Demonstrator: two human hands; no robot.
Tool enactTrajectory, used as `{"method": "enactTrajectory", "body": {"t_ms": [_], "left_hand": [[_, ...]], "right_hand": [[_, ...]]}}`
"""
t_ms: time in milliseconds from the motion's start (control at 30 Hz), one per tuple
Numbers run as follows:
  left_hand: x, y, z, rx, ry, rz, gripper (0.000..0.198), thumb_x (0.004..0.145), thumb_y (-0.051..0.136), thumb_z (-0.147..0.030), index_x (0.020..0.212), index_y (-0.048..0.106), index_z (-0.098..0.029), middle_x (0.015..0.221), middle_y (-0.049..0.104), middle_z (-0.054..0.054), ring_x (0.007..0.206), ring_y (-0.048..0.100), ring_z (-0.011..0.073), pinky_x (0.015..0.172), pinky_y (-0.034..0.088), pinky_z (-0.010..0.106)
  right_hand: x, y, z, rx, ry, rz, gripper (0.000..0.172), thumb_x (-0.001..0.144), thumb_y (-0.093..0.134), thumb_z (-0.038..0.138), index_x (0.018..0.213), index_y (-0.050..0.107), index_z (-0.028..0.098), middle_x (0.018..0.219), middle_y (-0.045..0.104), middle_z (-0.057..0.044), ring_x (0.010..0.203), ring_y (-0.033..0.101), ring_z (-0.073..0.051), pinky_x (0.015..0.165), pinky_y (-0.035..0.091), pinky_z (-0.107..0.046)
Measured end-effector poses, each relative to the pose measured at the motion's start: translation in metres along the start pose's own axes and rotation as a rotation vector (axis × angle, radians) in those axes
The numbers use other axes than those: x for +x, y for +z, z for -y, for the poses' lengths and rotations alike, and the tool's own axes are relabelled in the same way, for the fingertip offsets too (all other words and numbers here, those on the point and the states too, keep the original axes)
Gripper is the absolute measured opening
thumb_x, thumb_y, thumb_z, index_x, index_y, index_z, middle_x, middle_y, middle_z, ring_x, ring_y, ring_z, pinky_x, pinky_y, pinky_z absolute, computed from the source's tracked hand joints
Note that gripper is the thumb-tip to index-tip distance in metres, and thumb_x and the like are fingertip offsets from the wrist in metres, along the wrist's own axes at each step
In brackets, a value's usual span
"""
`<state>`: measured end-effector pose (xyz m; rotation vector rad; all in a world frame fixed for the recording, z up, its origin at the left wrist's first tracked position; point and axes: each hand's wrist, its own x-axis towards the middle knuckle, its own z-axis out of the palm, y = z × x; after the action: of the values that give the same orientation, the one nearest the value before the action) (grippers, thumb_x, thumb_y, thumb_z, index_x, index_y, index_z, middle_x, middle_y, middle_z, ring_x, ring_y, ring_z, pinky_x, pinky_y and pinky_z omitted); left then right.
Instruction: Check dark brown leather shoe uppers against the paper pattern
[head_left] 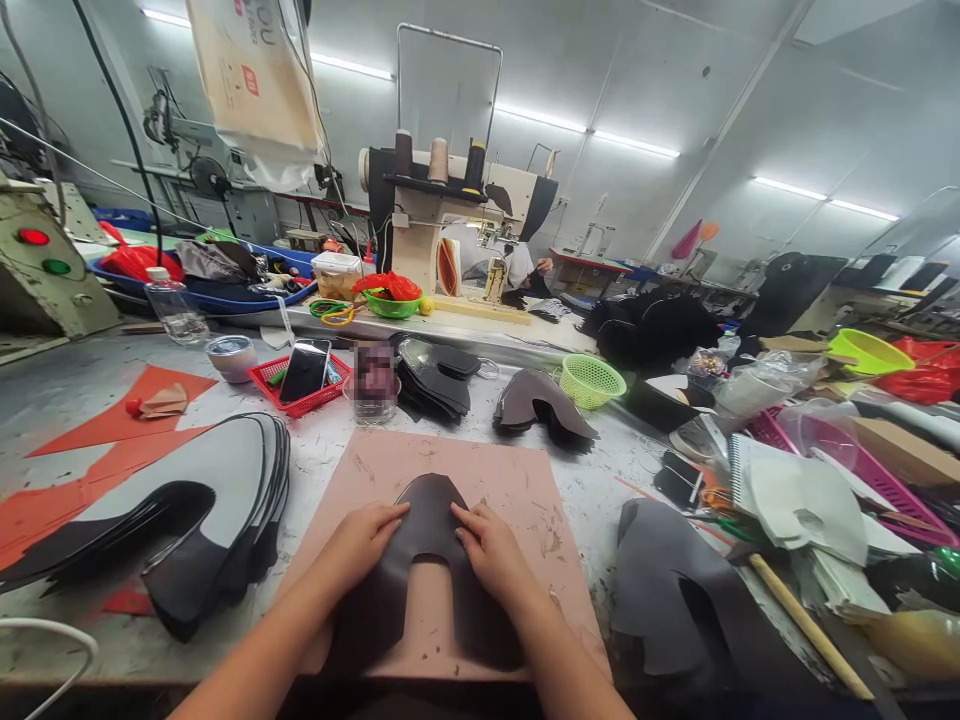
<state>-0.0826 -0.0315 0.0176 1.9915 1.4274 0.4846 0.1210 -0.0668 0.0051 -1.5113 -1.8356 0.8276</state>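
Observation:
A dark brown U-shaped leather shoe upper [424, 520] lies on a pink cutting mat [517, 490] in front of me. My left hand [363, 540] rests on its left side, fingers bent and pressed down on the leather. My right hand [491, 550] presses on its right side in the same way. The fingertips of both hands point toward each other near the top of the piece.
A stack of grey and black uppers [202, 520] sits to the left, more dark pieces [675, 600] to the right. Behind the mat are a red basket with a phone [304, 375], a glass jar [374, 385], a green basket [592, 380] and a sewing machine [442, 220]. Clutter fills the right side.

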Motion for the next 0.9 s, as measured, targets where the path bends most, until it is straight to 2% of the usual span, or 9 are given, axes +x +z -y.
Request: {"method": "enactTrajectory", "body": {"t_ms": [300, 900], "left_hand": [[0.0000, 0.0019, 0.0044, -0.016, 0.020, -0.016, 0.037, 0.076, 0.039, -0.024, 0.105, 0.061, -0.018, 0.093, 0.067, 0.004, 0.086, 0.060, 0.0165, 0.079, 0.045, 0.026], [-0.0005, 0.0026, 0.0064, -0.033, 0.029, -0.031, 0.036, 0.076, 0.040, -0.025, 0.104, 0.061, -0.021, 0.093, 0.067, 0.002, 0.086, 0.060, 0.0160, 0.079, 0.045, 0.024]], "right_hand": [[-0.0004, 0.0003, 0.0000, 0.007, -0.004, 0.000, 0.039, 0.077, 0.044, 0.012, 0.115, 0.054, 0.019, 0.085, 0.054, -0.005, 0.082, 0.054, -0.015, 0.078, 0.043, -0.027], [-0.0007, 0.0015, -0.0016, 0.031, -0.025, -0.026, 0.039, 0.077, 0.044, 0.013, 0.113, 0.056, 0.018, 0.084, 0.055, -0.005, 0.079, 0.054, -0.016, 0.076, 0.044, -0.028]]}}
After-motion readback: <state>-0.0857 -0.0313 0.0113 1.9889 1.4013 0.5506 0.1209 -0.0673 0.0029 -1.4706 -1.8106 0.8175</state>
